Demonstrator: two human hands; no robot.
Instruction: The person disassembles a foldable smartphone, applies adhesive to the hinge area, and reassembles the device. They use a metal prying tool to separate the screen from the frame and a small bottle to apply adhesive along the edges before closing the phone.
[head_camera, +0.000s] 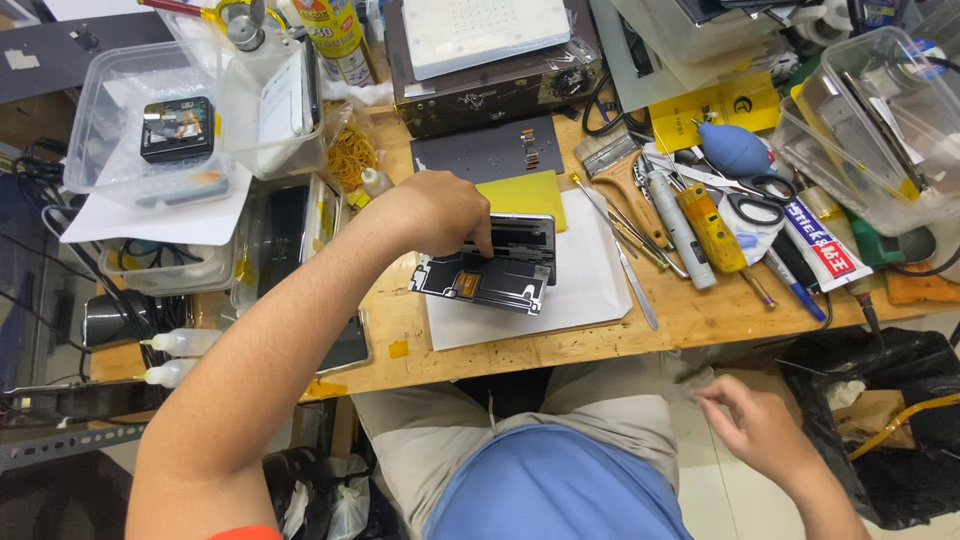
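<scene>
the right hand (755, 425) hangs off the bench's (700, 315) edge above the lap, blurred, fingers pinched together; i cannot tell if it holds anything. up on the wooden bench, the left hand (440, 210) presses fingertips onto an opened phone (490, 265), flat dark panels with an orange flex, lying on white paper (590, 270). one-handed pressure could slide it or crease that thin flex. beyond lie scissors (755, 200), a brush (625, 175), clear plastic tubs (880, 120).

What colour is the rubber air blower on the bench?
Blue, the air blower, in the head view.
</scene>
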